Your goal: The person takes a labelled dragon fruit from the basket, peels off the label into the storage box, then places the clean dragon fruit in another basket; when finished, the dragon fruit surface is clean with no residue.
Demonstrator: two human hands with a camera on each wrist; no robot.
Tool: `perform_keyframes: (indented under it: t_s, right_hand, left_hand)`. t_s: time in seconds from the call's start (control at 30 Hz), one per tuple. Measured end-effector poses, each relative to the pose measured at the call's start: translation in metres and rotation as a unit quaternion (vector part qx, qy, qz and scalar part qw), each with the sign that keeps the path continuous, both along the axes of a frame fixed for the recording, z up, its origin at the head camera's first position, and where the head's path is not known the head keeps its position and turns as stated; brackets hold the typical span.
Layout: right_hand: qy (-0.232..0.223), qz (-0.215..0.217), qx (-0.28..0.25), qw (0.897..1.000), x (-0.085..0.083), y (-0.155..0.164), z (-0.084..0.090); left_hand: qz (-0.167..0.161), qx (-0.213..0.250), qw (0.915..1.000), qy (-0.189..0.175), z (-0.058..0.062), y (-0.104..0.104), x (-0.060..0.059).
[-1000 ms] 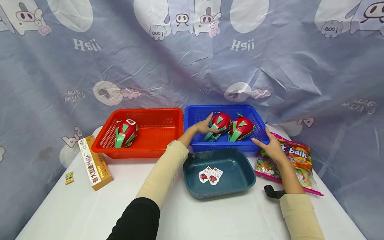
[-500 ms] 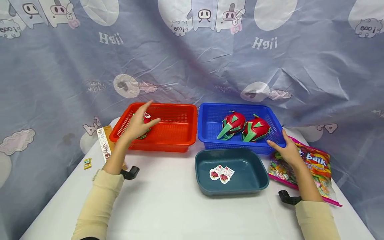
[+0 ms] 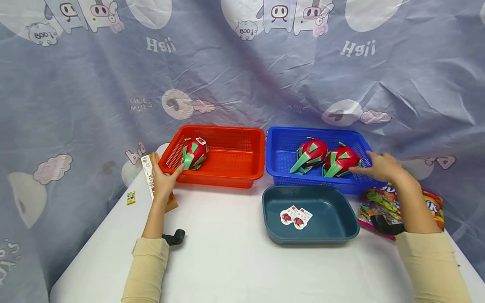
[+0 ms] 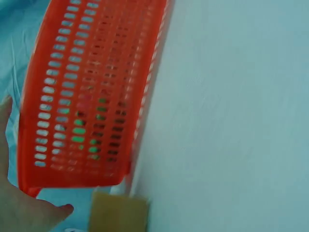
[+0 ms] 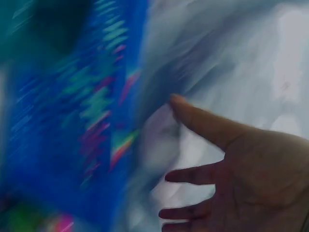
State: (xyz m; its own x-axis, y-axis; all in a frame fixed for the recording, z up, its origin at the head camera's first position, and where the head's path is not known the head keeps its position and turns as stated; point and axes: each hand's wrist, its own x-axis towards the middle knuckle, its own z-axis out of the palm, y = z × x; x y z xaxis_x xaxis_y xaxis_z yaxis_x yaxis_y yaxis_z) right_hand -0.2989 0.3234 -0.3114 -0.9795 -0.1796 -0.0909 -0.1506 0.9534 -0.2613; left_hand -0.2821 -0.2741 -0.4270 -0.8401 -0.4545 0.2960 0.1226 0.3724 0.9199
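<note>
Two spread hands: left hand (image 3: 163, 182) at red basket (image 3: 227, 168), right hand (image 3: 382, 166) seemingly touching blurred blue basket (image 3: 282, 170).

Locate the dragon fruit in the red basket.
In the head view, the dragon fruit lies at the left end of the red basket, with the left hand at the basket's near-left corner next to the pasta box.

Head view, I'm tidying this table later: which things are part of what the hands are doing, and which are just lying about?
In hand:
left hand at the red basket
its dragon fruit
right hand at the blue basket
two dragon fruits

Lying about:
teal tray
stickers
pasta box
candy bag
small yellow packet
</note>
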Motion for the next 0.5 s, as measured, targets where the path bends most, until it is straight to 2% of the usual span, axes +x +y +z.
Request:
perform_keyframes:
  t_s: [0.1,0.23,0.3,0.37,0.5]
  right_hand:
    - [0.049,0.046,-0.038,0.997,-0.014,-0.046,0.034]
    - [0.112,0.129,-0.1,0.98,-0.04,-0.117,0.059]
    - [0.121,0.17,-0.123,0.97,-0.059,-0.153,0.063]
    - [0.11,0.2,-0.142,0.963,-0.08,-0.189,0.063]
    - [0.08,0.243,-0.185,0.949,-0.12,-0.264,0.048]
  left_hand:
    - [-0.013,0.04,0.999,0.011,-0.007,0.008,-0.004]
    - [-0.011,0.05,0.9985,0.019,-0.013,0.014,-0.005]
    - [-0.007,0.05,0.9985,0.023,-0.015,0.016,-0.005]
    - [-0.006,0.053,0.998,0.033,-0.016,0.016,-0.005]
    - [-0.004,0.052,0.9971,0.056,-0.02,0.015,-0.007]
